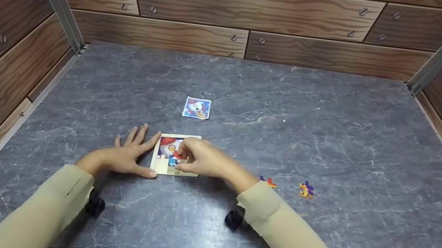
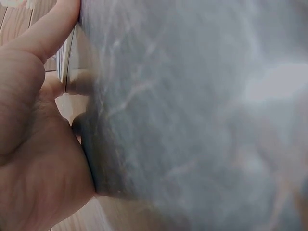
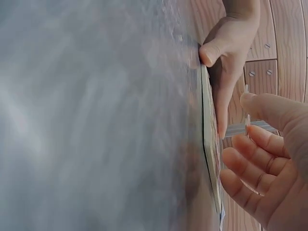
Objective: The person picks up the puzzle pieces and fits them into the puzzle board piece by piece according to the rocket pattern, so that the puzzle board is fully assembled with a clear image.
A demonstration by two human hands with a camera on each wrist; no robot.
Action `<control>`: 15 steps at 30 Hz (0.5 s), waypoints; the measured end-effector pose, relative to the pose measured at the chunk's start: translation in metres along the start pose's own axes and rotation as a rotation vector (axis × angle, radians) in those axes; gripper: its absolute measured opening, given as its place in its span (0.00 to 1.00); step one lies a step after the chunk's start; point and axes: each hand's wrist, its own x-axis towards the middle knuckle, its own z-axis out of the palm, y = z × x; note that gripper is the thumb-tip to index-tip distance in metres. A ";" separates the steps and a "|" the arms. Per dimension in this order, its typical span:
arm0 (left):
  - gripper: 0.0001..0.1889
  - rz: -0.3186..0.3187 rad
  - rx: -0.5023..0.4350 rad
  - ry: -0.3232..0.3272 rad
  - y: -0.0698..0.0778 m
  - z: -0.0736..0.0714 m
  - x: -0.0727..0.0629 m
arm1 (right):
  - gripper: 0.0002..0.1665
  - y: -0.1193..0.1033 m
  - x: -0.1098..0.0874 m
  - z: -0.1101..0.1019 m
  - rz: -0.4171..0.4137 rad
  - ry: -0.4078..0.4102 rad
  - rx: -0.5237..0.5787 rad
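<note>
A small puzzle board (image 1: 154, 158) with a pale rim lies flat on the table, its cartoon picture partly filled in and partly pale and bare. My left hand (image 1: 128, 157) is spread at its left side, thumb and index fingertips touching the rim near its two left corners. Over the board's right part is my right hand (image 1: 206, 160). Between thumb and index finger it pinches a thin puzzle piece (image 3: 247, 118), held edge-on above the board in the right wrist view. The hand covers the board's right side in the head view.
Two loose puzzle pieces lie to the right: a purple and yellow piece (image 1: 306, 190) and a red and purple piece (image 1: 270, 182), partly behind my right forearm. Beyond the board lies a picture card (image 1: 196, 108). Wood-patterned walls (image 1: 256, 10) enclose the grey marbled table (image 1: 347, 156).
</note>
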 end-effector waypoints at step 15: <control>0.56 0.023 0.005 -0.004 0.002 -0.002 -0.002 | 0.15 -0.006 0.021 0.014 0.033 -0.070 -0.087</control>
